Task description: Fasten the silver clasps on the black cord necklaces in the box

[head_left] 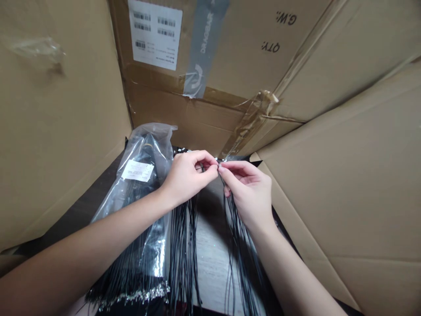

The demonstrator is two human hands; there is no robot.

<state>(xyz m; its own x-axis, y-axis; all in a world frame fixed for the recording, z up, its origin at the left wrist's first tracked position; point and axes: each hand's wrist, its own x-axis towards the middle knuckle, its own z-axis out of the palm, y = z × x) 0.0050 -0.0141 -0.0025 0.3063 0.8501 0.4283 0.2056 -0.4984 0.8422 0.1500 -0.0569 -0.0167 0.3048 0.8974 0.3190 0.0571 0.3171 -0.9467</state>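
My left hand (188,175) and my right hand (250,191) meet in the middle of the view, fingertips pinched together on the small metal clasp end of a thin black cord (218,166). A bunch of black cords (184,245) hangs down under my left hand. A second bunch of cords (241,259) trails under my right hand toward me. Both bunches lie over a pale wooden surface (212,259).
A clear plastic bag (144,175) with a white label holds more black cords with metal ends at the left. Large cardboard boxes (230,66) stand behind. More cardboard panels (345,184) close in at the right and left.
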